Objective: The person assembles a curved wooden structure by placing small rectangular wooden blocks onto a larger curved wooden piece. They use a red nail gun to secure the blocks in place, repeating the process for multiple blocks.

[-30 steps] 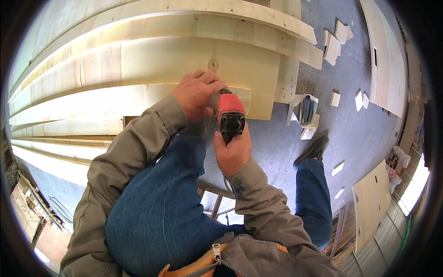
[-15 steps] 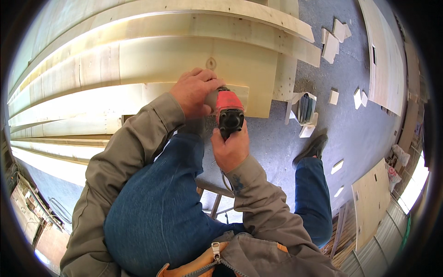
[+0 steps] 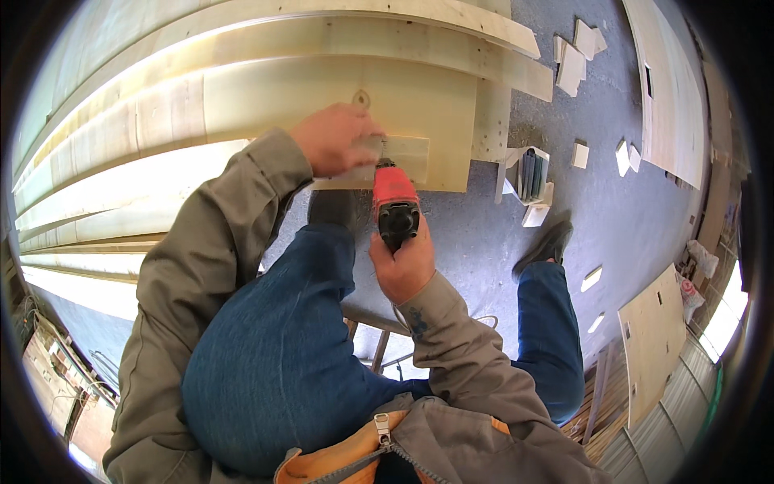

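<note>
My right hand (image 3: 403, 270) is wrapped round the grip of a red and black power drill (image 3: 395, 194), whose nose points away from me. A thin bit (image 3: 383, 149) at the drill's front reaches over a small pale strip of wood (image 3: 407, 157). That strip lies against the near edge of a wide pale wooden board (image 3: 322, 89). Beside the drill's nose, on its left, is my left hand (image 3: 334, 139), over the board's near edge. Its fingers bend toward the bit, but their tips are smeared, and what they hold, if anything, is unclear.
Long pale boards (image 3: 105, 145) fill the left and far side. Wood offcuts (image 3: 572, 68) and a small holder with dark strips (image 3: 532, 176) lie on the grey floor to the right. Large plywood sheets (image 3: 653, 347) stand at the right. My knee is below the board.
The drill has come slightly back and left, and its bit now shows. My left hand has moved off the drill's side, a little up and left. The board's near edge appears higher in view.
</note>
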A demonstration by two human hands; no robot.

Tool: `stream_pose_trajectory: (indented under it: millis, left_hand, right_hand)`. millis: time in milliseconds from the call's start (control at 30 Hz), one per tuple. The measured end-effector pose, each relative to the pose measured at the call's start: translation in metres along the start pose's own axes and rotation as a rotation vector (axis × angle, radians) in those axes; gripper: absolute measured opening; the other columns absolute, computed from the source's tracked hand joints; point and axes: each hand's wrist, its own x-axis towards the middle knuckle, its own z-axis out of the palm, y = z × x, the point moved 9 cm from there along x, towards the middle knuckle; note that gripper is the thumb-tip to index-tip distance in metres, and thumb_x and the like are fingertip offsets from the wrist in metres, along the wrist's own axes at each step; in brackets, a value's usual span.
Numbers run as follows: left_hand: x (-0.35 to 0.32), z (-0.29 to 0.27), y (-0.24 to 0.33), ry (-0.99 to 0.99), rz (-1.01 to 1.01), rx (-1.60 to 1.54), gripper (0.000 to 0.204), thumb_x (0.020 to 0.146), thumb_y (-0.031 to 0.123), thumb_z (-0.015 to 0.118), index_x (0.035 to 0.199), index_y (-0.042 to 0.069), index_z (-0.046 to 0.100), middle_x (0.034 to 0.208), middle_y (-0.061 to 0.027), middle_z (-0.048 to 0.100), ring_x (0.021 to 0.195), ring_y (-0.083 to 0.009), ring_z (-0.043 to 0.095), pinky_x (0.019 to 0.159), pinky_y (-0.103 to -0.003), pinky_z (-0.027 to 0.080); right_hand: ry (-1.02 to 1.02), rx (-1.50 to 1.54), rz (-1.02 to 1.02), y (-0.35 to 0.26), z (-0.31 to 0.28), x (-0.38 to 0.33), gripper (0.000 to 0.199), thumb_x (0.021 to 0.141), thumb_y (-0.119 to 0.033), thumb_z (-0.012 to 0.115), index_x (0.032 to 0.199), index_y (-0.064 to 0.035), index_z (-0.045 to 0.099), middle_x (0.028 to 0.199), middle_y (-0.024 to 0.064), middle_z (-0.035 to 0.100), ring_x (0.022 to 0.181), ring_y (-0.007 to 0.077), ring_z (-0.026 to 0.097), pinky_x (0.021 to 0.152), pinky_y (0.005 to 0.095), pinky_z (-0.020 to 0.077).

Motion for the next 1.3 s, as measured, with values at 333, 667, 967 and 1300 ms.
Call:
stream_pose_trajectory:
  millis: [333, 667, 967, 1300]
  left_hand:
    - [0.071, 0.004, -0.012, -0.232, -0.151, -0.027, 0.032, 0.096, 0.033, 0.071, 0.099, 0.002, 0.077, 0.089, -0.0183, 0.076, 0.083, -0.0354, 0.071, 0.076, -0.044, 0.055]
    - [0.092, 0.011, 0.006, -0.360, -0.193, 0.165, 0.029, 0.083, 0.030, 0.087, 0.084, 0.003, 0.076, 0.079, -0.0180, 0.073, 0.076, -0.0365, 0.070, 0.069, -0.048, 0.053]
    - [0.091, 0.010, 0.003, -0.340, -0.195, 0.165, 0.029, 0.082, 0.029, 0.088, 0.083, 0.003, 0.077, 0.079, -0.0185, 0.073, 0.076, -0.0371, 0.071, 0.069, -0.048, 0.054]
    - [0.092, 0.011, 0.003, -0.331, -0.198, 0.158, 0.029, 0.082, 0.029, 0.088, 0.082, 0.002, 0.076, 0.077, -0.0182, 0.073, 0.074, -0.0363, 0.070, 0.068, -0.048, 0.054]
  right_hand:
    - [0.026, 0.091, 0.021, 0.000, -0.001, 0.000, 0.068, 0.091, -0.004, 0.069, 0.154, 0.0035, 0.042, 0.135, 0.0252, 0.062, 0.125, 0.0393, 0.063, 0.108, 0.0441, 0.0486]
    - [0.070, 0.127, 0.064, -0.006, 0.002, 0.008, 0.058, 0.093, -0.004, 0.068, 0.148, 0.0029, 0.049, 0.131, 0.0241, 0.063, 0.122, 0.0386, 0.064, 0.107, 0.0429, 0.0492]
    - [0.068, 0.145, 0.049, -0.015, 0.002, 0.013, 0.058, 0.092, -0.003, 0.067, 0.147, 0.0034, 0.049, 0.131, 0.0236, 0.063, 0.121, 0.0386, 0.064, 0.107, 0.0432, 0.0494]
    - [0.059, 0.129, 0.064, 0.000, 0.006, 0.008, 0.067, 0.091, -0.004, 0.067, 0.153, 0.0051, 0.042, 0.136, 0.0260, 0.061, 0.127, 0.0408, 0.062, 0.110, 0.0449, 0.0477]
